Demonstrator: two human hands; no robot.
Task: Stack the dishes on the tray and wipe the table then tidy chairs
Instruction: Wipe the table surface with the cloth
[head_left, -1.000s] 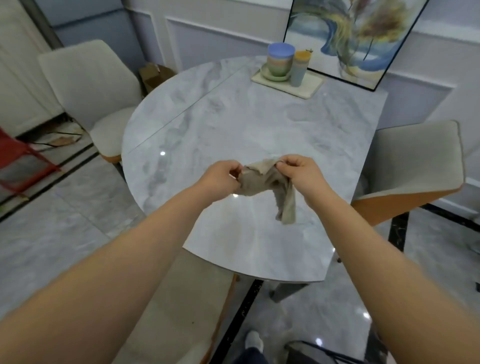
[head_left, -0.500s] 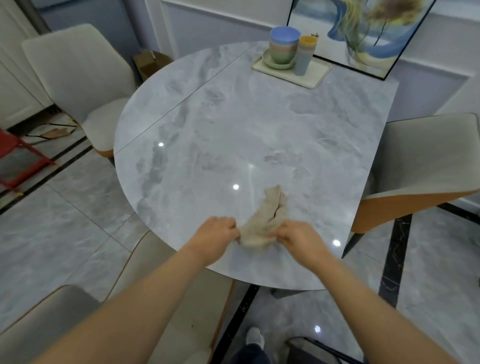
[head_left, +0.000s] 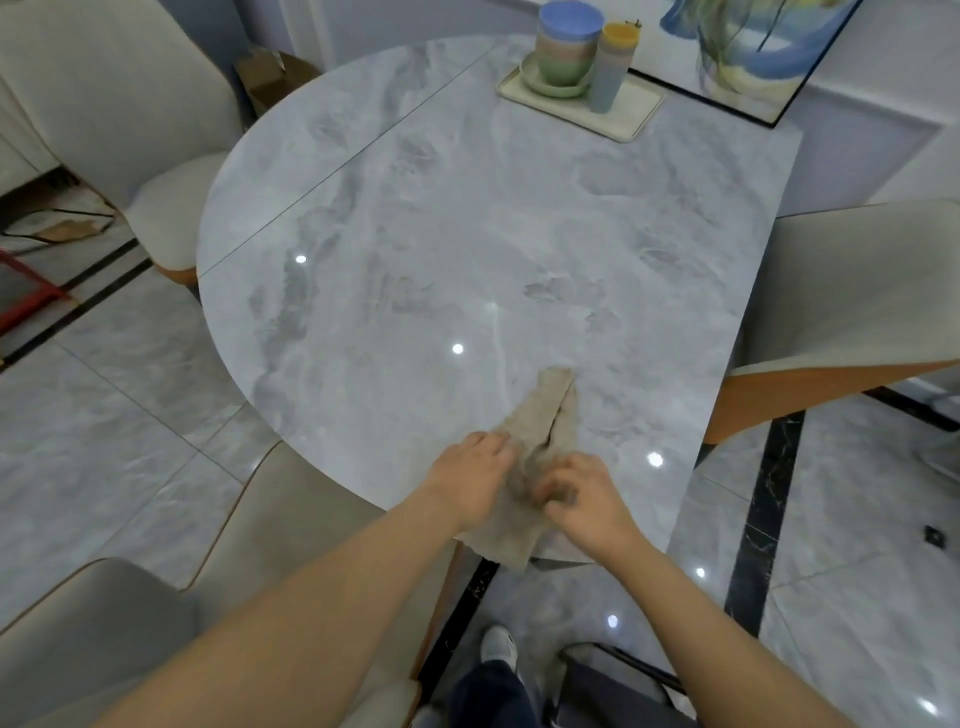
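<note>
A beige cloth (head_left: 545, 421) lies on the near edge of the grey marble table (head_left: 467, 234), its lower corner hanging over the rim. My left hand (head_left: 470, 480) and my right hand (head_left: 582, 493) both press and pinch the cloth close together at the table's edge. At the far side a cream tray (head_left: 631, 111) carries stacked bowls (head_left: 566, 52) on a green plate and stacked cups (head_left: 613, 67).
A beige chair (head_left: 104, 114) stands at the far left, another chair (head_left: 857, 312) at the right, and a chair (head_left: 208, 571) at the near left partly under the table. A framed painting (head_left: 753, 52) leans against the wall behind the tray. My shoe is on the floor below.
Both hands came down from mid-air with the cloth and laid it on the table's near edge. They have since drawn closer together on it.
</note>
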